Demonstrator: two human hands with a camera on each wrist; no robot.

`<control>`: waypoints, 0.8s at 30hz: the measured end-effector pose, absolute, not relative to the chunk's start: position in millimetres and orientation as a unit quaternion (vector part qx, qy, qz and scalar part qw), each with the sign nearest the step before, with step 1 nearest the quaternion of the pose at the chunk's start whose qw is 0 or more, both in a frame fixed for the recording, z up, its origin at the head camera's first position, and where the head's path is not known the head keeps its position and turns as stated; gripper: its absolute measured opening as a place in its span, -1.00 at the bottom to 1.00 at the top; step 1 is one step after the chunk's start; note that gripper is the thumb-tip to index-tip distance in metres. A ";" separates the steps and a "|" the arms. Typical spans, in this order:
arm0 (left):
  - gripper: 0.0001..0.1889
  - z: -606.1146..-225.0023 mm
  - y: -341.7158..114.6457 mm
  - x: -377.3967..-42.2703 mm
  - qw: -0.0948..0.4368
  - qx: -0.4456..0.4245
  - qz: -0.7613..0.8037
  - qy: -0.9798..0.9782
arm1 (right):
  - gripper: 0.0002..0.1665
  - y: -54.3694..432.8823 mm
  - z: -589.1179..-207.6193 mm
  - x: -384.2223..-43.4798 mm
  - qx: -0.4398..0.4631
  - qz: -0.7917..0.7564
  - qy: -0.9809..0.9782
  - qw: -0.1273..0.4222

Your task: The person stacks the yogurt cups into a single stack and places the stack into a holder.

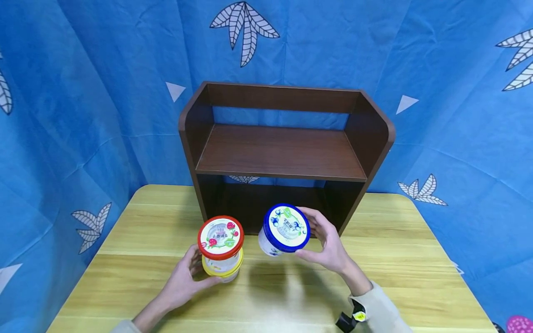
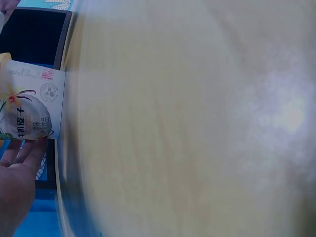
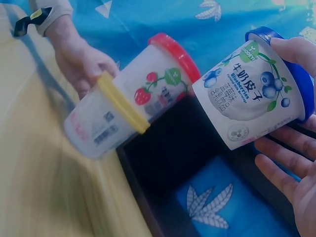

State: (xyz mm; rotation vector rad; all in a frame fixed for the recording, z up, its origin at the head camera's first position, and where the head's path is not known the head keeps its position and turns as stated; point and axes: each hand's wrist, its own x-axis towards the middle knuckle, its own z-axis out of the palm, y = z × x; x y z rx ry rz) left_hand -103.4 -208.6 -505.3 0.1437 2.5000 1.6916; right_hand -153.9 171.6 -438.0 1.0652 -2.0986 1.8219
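1. Yellow-lidded cup [image 3: 101, 126], over the table [image 1: 145, 231], pinched near its lid by the person's left hand [image 1: 185, 283]; probably light, its smooth wall likely to dent if squeezed.
2. Red-lidded cup [image 1: 220, 238], stacked on the yellow-lidded one; it looks unfastened and could slide, so the pair seems to want a level hold low down.
3. Blue-lidded cup [image 1: 287, 228], raised in front of the shelf [image 1: 279, 152], between thumb and fingers of the right hand [image 1: 329, 245]; its stiffer lid rim seems the surest grip.
4. Pale wood grain covers the table; the shelf is dark brown, two-tiered; a blue leaf-print curtain [image 1: 116, 60] hangs behind.
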 end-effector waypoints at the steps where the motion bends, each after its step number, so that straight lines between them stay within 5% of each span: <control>1: -0.06 -505.4 -208.6 -103.4 0.061 0.047 0.559 0.826 | -0.01 169.1 -435.6 -154.7 0.362 0.611 -0.699 0.084; 24: -0.05 -504.8 -209.2 -102.1 0.062 0.052 0.560 0.825 | 0.04 128.1 -403.7 -165.9 0.414 0.619 -0.661 0.091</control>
